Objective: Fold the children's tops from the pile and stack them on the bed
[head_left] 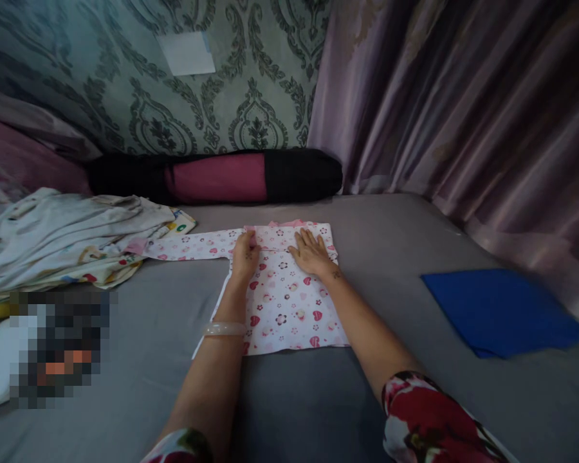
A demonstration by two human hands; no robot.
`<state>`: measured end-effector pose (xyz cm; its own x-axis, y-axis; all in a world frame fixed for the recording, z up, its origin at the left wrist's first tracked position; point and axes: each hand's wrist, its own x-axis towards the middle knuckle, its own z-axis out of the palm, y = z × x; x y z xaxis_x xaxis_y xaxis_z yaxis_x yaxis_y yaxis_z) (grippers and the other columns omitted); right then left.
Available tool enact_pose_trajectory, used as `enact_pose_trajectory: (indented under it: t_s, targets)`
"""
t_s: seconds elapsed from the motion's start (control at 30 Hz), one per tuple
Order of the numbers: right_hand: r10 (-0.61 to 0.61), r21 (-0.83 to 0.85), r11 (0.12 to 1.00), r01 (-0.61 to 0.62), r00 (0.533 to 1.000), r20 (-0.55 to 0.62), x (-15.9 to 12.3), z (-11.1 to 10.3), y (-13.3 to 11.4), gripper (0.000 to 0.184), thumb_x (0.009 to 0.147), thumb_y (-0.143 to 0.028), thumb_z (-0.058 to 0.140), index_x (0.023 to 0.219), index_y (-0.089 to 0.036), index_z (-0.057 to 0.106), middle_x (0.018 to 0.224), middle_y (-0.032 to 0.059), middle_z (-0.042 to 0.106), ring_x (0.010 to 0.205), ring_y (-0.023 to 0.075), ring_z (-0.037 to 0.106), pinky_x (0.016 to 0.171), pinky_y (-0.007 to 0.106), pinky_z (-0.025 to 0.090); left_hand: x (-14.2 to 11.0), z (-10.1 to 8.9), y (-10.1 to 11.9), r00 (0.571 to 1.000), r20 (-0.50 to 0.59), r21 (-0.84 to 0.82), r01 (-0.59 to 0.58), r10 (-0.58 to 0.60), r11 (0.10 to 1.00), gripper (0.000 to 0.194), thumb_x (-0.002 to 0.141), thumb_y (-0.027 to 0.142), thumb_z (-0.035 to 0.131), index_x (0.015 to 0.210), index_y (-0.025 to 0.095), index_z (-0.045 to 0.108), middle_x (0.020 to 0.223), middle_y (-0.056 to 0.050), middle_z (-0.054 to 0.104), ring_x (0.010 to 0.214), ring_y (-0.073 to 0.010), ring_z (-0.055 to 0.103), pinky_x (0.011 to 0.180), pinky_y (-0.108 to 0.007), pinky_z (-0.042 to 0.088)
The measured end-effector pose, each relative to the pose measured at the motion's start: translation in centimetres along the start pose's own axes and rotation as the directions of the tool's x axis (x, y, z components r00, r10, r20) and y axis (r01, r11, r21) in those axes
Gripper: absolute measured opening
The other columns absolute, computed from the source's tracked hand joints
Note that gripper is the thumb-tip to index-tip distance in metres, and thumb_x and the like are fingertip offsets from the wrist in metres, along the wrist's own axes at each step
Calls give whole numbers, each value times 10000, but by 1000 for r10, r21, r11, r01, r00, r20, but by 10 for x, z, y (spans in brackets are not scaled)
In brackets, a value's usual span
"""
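A child's long-sleeved shirt, white with pink hearts and flowers, lies flat on the grey bed sheet. One sleeve is folded across the top of its body; the other stretches out to the left. At the folded sleeve's pink cuff is my left hand, its fingers curled on the fabric and partly hidden. My right hand rests flat with fingers spread on the upper right of the shirt, over the folded sleeve.
To the left is a heap of light-coloured clothes, touching the outstretched sleeve. A folded blue cloth lies on the right. Along the wall sits a long black and maroon bolster. Purple curtains hang at the right, and a blurred patch covers something at lower left.
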<state>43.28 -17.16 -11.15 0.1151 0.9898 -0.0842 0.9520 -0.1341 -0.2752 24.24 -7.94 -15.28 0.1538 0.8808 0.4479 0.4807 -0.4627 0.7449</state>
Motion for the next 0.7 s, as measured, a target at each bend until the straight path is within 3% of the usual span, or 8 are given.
enact_pose_trajectory:
  t_s: [0.27, 0.47, 0.7]
  targets:
    - [188, -26, 981, -192, 976, -107, 8, 3, 22, 703, 992, -483, 182, 1520, -22, 221, 1599, 173, 163, 1480, 278, 104, 1182, 485, 39, -1, 0, -2, 1000, -2, -8, 4, -4, 1000, 424, 713, 173, 572, 1132, 203, 633, 1122, -101, 634, 1088, -272, 573, 1018, -438, 431]
    - [239, -33, 968, -250, 953, -185, 10, 5, 32, 710, 988, -463, 195, 1495, 30, 256, 1586, 214, 178, 1471, 303, 125, 1173, 467, 102, -1, -2, 1, 999, 31, 16, 22, -23, 1000, 424, 730, 162, 563, 1150, 152, 620, 1159, -149, 609, 1131, -298, 559, 1055, -460, 395]
    - [254, -32, 963, -267, 943, -215, 11, 7, 37, 713, 980, -451, 227, 1478, 57, 275, 1568, 245, 213, 1446, 326, 197, 1155, 443, 161, -3, -2, 2, 1000, 30, 16, 0, 0, 1000, 419, 738, 144, 559, 1153, 179, 603, 1158, -126, 607, 1132, -290, 554, 1057, -469, 395]
